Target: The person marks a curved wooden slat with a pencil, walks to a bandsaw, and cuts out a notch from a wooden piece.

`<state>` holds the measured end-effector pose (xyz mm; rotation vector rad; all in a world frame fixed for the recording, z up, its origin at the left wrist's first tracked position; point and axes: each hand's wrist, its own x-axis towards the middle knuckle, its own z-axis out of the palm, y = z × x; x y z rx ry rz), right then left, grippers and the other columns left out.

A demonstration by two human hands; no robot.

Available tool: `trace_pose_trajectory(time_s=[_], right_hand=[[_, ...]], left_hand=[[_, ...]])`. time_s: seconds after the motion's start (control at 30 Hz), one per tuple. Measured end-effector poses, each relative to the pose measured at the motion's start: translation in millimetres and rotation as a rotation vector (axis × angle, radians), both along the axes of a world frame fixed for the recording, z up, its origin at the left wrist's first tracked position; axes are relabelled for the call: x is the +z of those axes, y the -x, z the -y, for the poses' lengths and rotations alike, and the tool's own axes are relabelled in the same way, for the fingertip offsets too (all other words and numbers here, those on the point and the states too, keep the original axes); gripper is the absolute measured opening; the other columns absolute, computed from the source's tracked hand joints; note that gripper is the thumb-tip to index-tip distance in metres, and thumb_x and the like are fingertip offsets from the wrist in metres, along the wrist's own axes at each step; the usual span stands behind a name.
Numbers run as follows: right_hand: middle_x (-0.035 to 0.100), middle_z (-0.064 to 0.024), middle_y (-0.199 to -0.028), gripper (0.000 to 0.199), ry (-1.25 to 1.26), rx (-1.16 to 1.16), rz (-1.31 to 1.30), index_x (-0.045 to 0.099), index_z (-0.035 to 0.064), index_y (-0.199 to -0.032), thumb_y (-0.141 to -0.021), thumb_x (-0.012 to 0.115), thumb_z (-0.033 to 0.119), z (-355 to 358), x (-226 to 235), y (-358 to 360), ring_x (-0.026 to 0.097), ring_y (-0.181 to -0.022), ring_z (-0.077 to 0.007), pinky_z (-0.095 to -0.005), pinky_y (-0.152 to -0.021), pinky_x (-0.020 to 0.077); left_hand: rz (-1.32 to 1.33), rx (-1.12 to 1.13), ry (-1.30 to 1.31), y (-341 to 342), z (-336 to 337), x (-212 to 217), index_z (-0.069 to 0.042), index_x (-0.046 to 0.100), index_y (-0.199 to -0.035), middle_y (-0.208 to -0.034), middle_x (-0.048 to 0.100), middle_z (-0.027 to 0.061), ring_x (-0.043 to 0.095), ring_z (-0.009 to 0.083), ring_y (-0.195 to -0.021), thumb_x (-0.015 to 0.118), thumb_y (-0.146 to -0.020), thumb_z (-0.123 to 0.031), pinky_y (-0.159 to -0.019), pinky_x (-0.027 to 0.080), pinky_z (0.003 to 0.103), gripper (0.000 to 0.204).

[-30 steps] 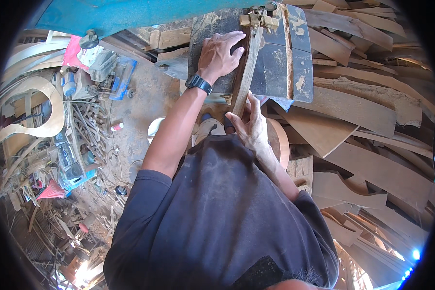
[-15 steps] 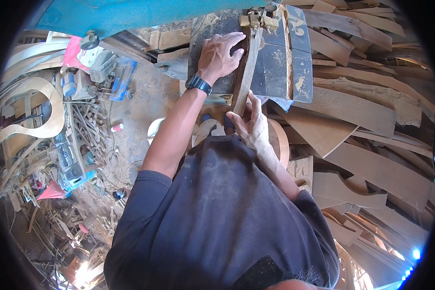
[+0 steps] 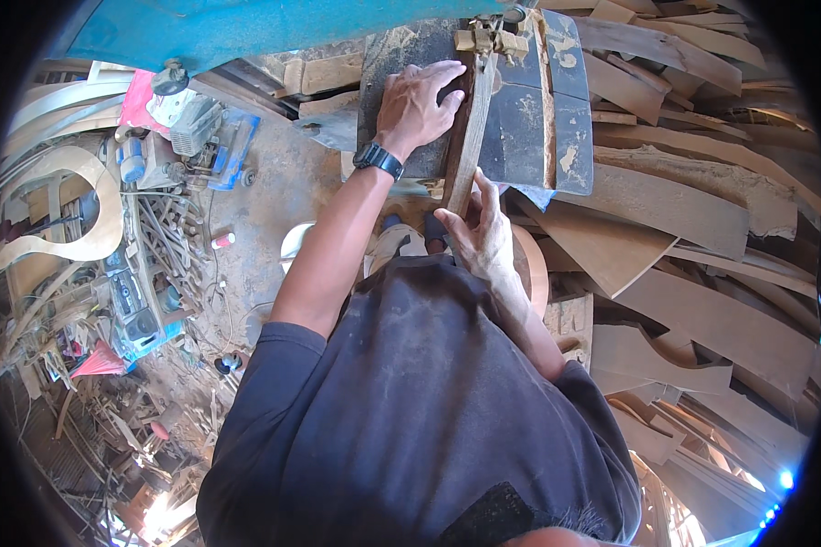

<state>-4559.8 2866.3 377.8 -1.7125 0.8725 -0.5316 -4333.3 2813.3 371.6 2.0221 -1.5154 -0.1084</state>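
Observation:
A long brown strip of wood point(image 3: 470, 135) lies lengthwise across the dark saw table point(image 3: 520, 137), its far end at the wood blocks and metal guide point(image 3: 491, 42) at the back. My left hand point(image 3: 420, 108), with a black watch on its wrist, rests on the table to the left of the strip. Its fingers are stretched out, with the thumb and fingertips against the strip's side. At the near end, my right hand point(image 3: 480, 223) grips the strip, thumb on the left and fingers on the right. The blade itself cannot be made out.
A blue machine housing point(image 3: 246, 27) overhangs the far left. Curved wooden offcuts point(image 3: 666, 196) are piled high along the right. On the left floor lie a curved wooden cutout point(image 3: 109, 205), power tools point(image 3: 196, 123) and heaps of scrap strips point(image 3: 155, 237).
The strip and my right hand have slid slightly forward, away from me. My left hand keeps nearly the same place on the table.

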Motion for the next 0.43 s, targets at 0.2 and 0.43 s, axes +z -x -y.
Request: trace_pose_trajectory(time_s=[0.2, 0.43], right_hand=[[0.073, -0.0221, -0.111, 0.078, -0.009, -0.004, -0.017, 0.033, 0.0009, -0.149, -0.091, 0.079, 0.025, 4, 5, 2, 0.076, -0.087, -0.0287, -0.0374, -0.077, 0.0581], [0.074, -0.0209, -0.11, 0.079, -0.001, 0.046, -0.082, 0.031, 0.005, -0.151, -0.092, 0.078, 0.029, 12, 7, 18, 0.076, -0.087, -0.0332, -0.0404, -0.078, 0.0586]], left_hand=[[0.006, -0.014, 0.04, -1, -2, 0, -0.02, 0.067, -0.131, -0.139, 0.065, 0.001, 0.061, 0.0292, -0.117, 0.063, -0.094, -0.035, -0.103, 0.042, 0.047, 0.04], [-0.177, -0.18, 0.035, 23, -58, 5, -0.021, 0.061, -0.14, -0.144, 0.06, 0.0154, 0.053, 0.0323, -0.134, 0.057, -0.094, -0.059, -0.118, 0.03, 0.049, 0.059]])
